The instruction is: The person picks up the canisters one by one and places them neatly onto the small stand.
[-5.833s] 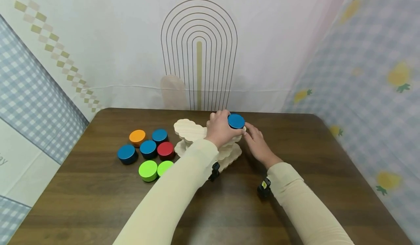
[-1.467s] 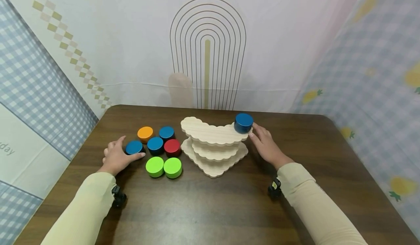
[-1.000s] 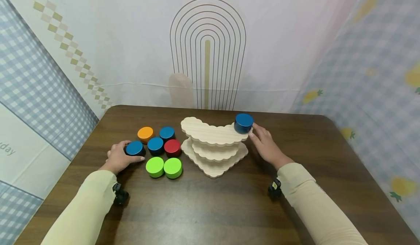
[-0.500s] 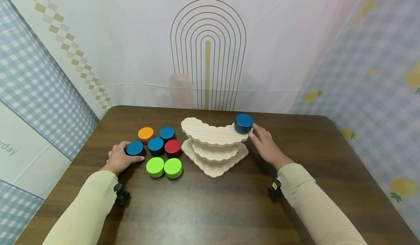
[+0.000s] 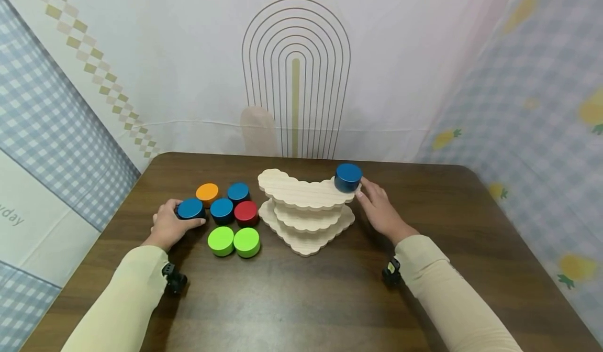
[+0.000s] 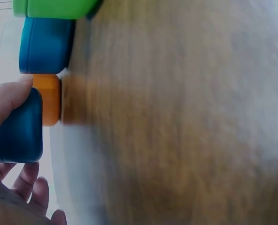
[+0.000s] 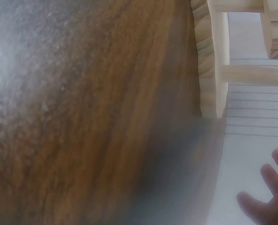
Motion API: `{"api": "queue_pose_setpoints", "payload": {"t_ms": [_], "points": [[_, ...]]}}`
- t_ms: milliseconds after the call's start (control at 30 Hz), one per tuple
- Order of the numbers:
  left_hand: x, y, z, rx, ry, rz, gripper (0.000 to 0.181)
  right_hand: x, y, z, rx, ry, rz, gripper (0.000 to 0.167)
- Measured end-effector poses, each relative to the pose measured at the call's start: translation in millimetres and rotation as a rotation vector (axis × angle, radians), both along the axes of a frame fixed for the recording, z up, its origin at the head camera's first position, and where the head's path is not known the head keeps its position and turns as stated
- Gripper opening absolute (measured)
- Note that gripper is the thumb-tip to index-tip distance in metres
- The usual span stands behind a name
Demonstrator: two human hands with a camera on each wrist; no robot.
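My left hand (image 5: 168,225) grips a short blue round tin (image 5: 190,208) between thumb and fingers. In the left wrist view, the gripped blue tin (image 6: 19,129) appears raised off the table. At the right end of a three-tier wooden stand (image 5: 301,190) with scalloped edges, my right hand (image 5: 380,210) touches the top tier's edge, its fingers extended. A second blue tin (image 5: 347,178) stands on that end of the top tier, beside the right fingertips. The right wrist view shows the fingers spread near the stand's tiers (image 7: 212,61); the thumb is out of that view.
Beside the left hand stand an orange tin (image 5: 208,194), two blue tins (image 5: 222,210), a red tin (image 5: 246,213) and two green tins (image 5: 220,240). All are on the brown wooden table (image 5: 282,299). A printed curtain (image 5: 198,79) hangs behind it.
The left hand has gone from the stand's right end to the leftmost blue tin, closed round it and just raised it slightly. The right hand has stayed at the stand's edge.
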State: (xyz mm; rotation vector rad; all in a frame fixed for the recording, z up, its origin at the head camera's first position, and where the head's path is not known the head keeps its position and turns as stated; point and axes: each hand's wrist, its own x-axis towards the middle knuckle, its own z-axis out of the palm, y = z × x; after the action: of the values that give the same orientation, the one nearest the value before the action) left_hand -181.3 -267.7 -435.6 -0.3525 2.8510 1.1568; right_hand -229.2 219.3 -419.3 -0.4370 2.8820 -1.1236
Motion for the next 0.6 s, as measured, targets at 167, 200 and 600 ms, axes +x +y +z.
{"api": "queue_pose_setpoints", "payload": {"t_ms": [167, 200, 600], "points": [[-1.4, 3.7, 3.5, 0.007, 0.037, 0.01, 0.079, 1.1, -2, 1.6, -0.005, -0.006, -0.008, 0.067], [-1.8, 4.5, 4.3, 0.009, 0.044, 0.012, 0.079, 1.2, -2, 2.0, -0.006, -0.007, -0.009, 0.067], [-7.3, 17.1, 16.0, 0.048, 0.11, 0.018, 0.073, 1.7, -2, 3.0, -0.003, -0.015, -0.017, 0.067]]}}
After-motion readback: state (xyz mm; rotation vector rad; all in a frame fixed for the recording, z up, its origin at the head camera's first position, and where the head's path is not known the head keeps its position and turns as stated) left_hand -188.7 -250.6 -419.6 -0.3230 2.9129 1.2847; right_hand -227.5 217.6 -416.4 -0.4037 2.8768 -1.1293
